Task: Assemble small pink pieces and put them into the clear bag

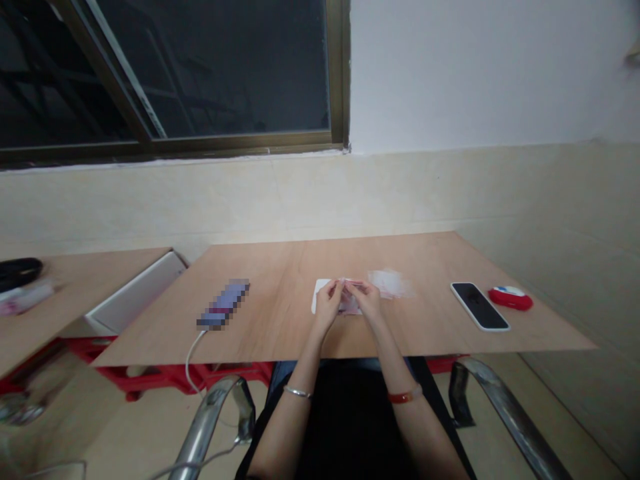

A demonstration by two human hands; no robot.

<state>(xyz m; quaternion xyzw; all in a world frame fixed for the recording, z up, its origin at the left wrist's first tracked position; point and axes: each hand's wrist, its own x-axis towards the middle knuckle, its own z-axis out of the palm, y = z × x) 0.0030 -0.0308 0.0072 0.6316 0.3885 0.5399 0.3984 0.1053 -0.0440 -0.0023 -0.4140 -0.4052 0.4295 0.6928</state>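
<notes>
Clear, pink-tinted film [351, 307] is held over the wooden tabletop [280, 300], directly in front of the seated person. Its upper edge is pinched between the fingertips of the left hand [329, 302] and the right hand [369, 300], which are brought close together; how each finger is set beneath cannot be told. For such thin material, a light, even pinch is judged best, with both wrists kept low and level so that the edge is neither creased nor pulled askew. If layers are to be parted, they are better eased apart from one corner than tugged. A white card [319, 291] is partly covered by the left hand, and care is needed lest it be nudged.

Beyond the right hand, a loose pile of clear sheets [390, 283] is spread on the wood; whether these are sleeves, and whether anything is held inside, cannot be made out. Farther right, a red case [509, 300] is placed just beside a phone [479, 307], its contents hidden. At the left, a white box [137, 293] is seen by the neighbouring table [90, 267]; its inside is not shown.
</notes>
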